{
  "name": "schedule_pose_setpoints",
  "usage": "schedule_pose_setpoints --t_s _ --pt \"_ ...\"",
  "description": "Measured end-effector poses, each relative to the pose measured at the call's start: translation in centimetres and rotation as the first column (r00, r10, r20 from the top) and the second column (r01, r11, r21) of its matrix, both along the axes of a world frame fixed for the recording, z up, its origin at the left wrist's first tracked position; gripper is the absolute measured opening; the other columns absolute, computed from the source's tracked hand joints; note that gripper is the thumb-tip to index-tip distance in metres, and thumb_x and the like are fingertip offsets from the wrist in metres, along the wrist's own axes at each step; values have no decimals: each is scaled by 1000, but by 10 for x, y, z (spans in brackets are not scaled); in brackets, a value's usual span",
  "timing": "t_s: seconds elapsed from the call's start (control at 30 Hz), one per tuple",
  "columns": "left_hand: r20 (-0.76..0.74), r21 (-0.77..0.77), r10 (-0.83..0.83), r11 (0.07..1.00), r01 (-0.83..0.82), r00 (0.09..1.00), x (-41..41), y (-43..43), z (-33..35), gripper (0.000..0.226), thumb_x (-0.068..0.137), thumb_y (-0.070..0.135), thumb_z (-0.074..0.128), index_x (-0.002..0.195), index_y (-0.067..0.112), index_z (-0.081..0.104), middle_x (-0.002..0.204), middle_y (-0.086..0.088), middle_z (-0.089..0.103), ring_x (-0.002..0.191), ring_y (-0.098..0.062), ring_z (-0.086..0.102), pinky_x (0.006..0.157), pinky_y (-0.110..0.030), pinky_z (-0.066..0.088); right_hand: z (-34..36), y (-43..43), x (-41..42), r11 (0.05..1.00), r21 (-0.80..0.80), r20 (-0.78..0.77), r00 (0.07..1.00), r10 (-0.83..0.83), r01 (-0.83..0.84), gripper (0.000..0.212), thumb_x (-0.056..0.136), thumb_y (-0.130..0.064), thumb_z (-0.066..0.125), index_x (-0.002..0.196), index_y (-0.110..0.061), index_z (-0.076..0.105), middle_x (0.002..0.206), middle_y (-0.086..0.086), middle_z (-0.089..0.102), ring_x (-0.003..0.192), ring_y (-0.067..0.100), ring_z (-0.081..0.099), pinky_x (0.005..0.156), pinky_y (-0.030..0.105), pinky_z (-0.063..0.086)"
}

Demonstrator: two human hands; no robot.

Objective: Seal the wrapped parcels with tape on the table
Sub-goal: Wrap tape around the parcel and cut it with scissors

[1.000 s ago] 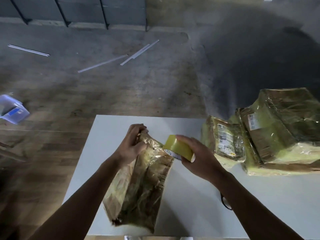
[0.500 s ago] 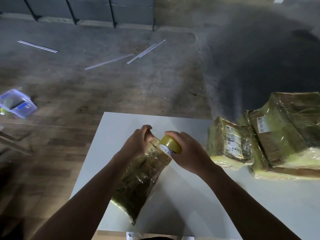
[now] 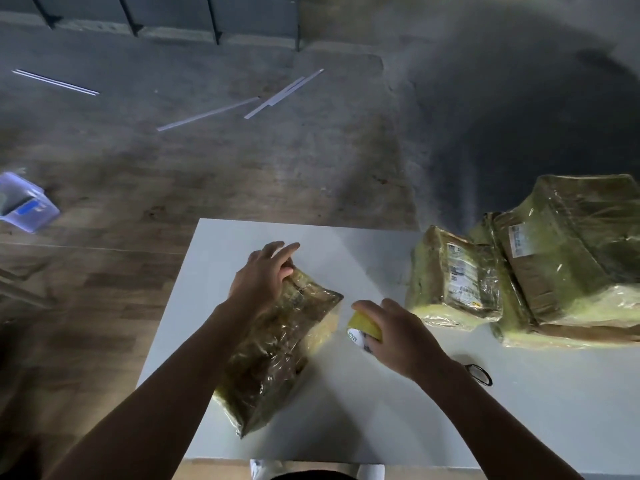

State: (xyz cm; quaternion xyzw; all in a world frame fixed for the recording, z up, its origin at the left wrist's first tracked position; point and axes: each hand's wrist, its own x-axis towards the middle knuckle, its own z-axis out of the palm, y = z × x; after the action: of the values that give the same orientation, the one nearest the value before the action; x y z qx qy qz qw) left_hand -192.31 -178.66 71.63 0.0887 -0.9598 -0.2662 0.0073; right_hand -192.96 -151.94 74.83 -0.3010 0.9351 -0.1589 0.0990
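Yellow tape roll [image 3: 363, 325] sits clutched in the right grip [image 3: 398, 336], just right of the wrapped parcel [image 3: 277, 348] on the white surface [image 3: 381, 427]; the left grip [image 3: 263, 275] rests straight-fingered on the parcel's far end.

The white core of the tape roll [image 3: 364, 326], right of centre, reads "MAD", the rest hidden. The labels [image 3: 465, 273] on the small parcel [image 3: 433, 271] and the big parcel [image 3: 581, 258], at right, are too blurred to read.

A clear plastic container [image 3: 26, 202] lies on the wooden floor [image 3: 242, 174] at left; thin white strips [image 3: 207, 113] are scattered farther off; dark panels [image 3: 166, 12] stand behind; a black loop [image 3: 479, 374] lies on the desk [image 3: 381, 410].
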Motion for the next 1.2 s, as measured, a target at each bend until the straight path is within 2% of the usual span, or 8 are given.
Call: schedule_pose_setpoints --t_s 0.13,0.37,0.5,0.57,0.8,0.9,1.03,1.2 --pt "-5 -222 -157 963 152 988 5 0 5 47 99 12 43 142 29 45 154 8 34 141 -19 28 103 -39 39 -9 -7 3 1000 7 -16 1000 14 -14 53 84 -25 64 134 -30 49 99 4 52 88 29 61 71 28 44" --pt "127 -324 -182 921 214 975 6 16 18 40 94 36 32 122 14 50 133 1 43 123 -25 45 87 -38 43 -20 -17 11 1000 -11 -23 1000 -20 20 55 86 -27 64 138 -25 46 102 9 53 87 32 62 72 34 48" --pt "253 -397 -390 793 463 885 -7 36 21 42 94 23 45 134 13 49 150 -2 37 148 -23 11 119 -49 7 -23 -18 9 1000 -22 -41 999 -18 17 56 88 -31 63 140 -26 42 103 7 52 89 28 61 75 31 47" --pt "179 -279 -506 796 537 843 0 47 18 46 93 34 39 135 20 51 146 3 46 146 -16 19 120 -47 -1 -24 -17 10 999 -41 -39 999 -12 11 57 88 -29 64 140 -25 42 104 7 52 89 27 61 73 28 46" --pt "94 -262 -403 872 413 910 3 58 13 74 86 64 1 100 22 60 99 5 60 107 -17 51 118 -43 4 -39 -5 18 974 -220 86 996 -36 54 55 87 -34 62 137 -32 40 100 1 55 85 18 60 71 23 48" --pt "158 -290 -367 870 398 917 -1 67 15 75 82 63 -3 101 21 57 99 4 56 109 -18 48 119 -45 4 -46 11 29 931 -341 130 987 -94 133 53 83 -41 51 135 -31 43 104 2 60 90 16 62 75 26 53" --pt "197 -306 -373 855 418 907 -2 69 16 77 81 63 -7 103 20 54 100 3 54 110 -19 48 119 -45 4 -53 22 29 959 -264 57 994 -90 102 49 81 -40 50 129 -35 42 93 3 58 77 20 63 63 33 54" --pt "226 -317 -359 852 416 906 -4 67 17 69 90 63 5 106 19 55 106 1 56 112 -20 48 118 -45 5 -60 27 25 976 -196 79 994 -81 95 46 80 -49 48 124 -40 37 102 3 66 84 24 66 72 36 55"
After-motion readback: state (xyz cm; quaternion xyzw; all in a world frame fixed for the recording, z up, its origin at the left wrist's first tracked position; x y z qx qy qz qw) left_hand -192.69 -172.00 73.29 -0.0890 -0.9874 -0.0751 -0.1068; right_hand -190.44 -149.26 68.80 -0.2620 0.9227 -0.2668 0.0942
